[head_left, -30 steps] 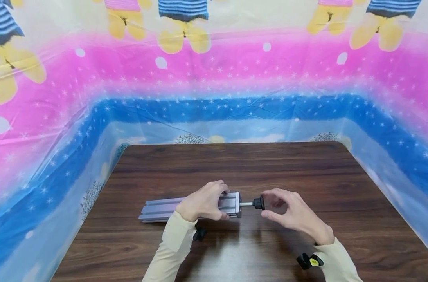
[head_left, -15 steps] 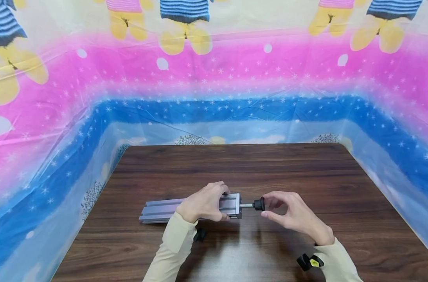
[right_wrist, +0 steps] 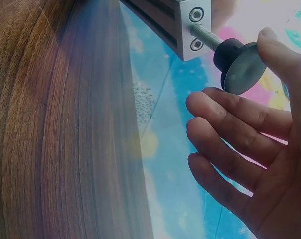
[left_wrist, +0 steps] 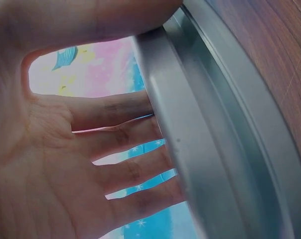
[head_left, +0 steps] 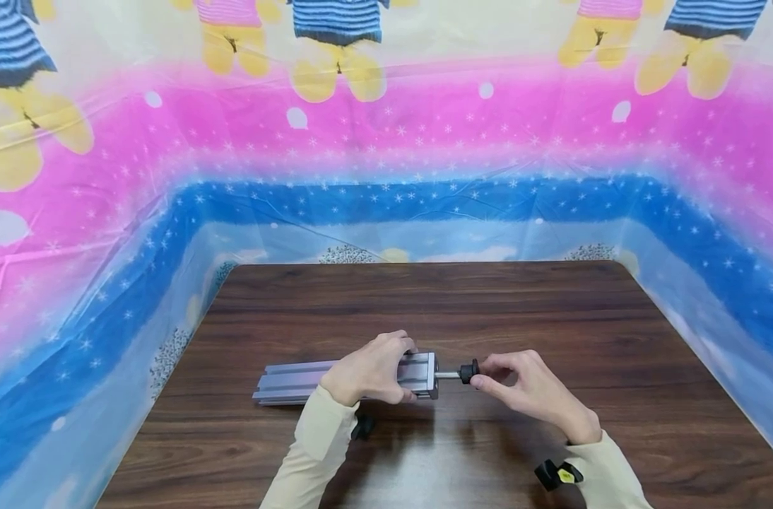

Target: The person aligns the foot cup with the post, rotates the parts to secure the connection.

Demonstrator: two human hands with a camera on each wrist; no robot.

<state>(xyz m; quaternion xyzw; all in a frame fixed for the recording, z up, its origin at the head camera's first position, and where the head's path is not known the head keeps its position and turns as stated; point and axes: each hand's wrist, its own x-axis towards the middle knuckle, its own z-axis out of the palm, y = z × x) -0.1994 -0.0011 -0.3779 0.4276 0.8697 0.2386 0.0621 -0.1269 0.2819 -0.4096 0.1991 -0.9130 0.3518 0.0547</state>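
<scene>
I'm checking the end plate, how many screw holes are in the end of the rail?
2. On the rail end face, one hole takes the knob's threaded rod; the other sits just below, empty. The far end is hidden.

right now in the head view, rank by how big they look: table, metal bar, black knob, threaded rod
1. table
2. metal bar
3. black knob and threaded rod: both tiny, too alike to rank.

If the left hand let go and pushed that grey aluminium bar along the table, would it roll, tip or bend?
The aluminium bar looks square and slotted, lying flat on the table, so it would probably slide rather than roll. It appears rigid metal, unlikely to flex. The smooth faces under the left hand may be slightly slippery.
</scene>
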